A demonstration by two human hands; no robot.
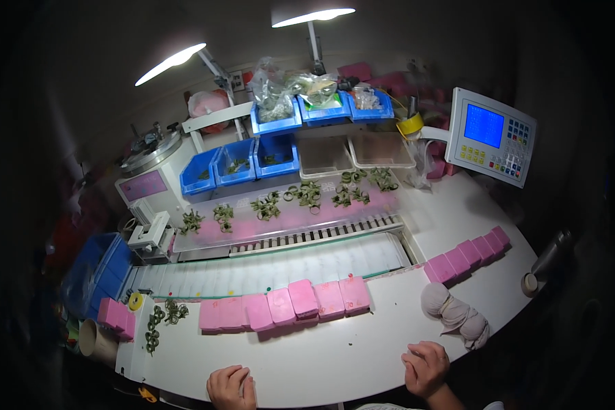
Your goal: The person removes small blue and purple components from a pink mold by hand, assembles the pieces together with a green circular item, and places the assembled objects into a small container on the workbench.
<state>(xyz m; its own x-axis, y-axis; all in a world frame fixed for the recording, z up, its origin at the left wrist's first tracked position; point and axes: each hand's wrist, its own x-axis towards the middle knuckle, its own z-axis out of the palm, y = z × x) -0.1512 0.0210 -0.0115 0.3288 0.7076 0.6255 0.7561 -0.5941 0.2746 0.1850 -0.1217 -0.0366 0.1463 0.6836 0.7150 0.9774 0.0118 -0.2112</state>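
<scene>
My left hand (231,388) rests at the front edge of the white table, fingers loosely curled, thumb a little apart, with nothing visible in it. My right hand (427,367) hovers or rests near the front edge farther right; its fingers are bent, the thumb stands apart, and no object shows in it. Beyond my hands lies a row of pink blocks (280,306), some set slightly forward or raised. The crumpled pale cloth bundle (458,314) is nearest to my right hand. Small green ring-shaped pieces (154,329) lie in a cluster to the left.
A conveyor strip (266,265) crosses behind the pink blocks. Green ring clusters (265,205) sit on a clear sheet beyond it. Blue bins (236,162) stand at the back, a control panel (492,137) at right. More pink blocks (468,253) line the right side, near a dark bottle (548,260).
</scene>
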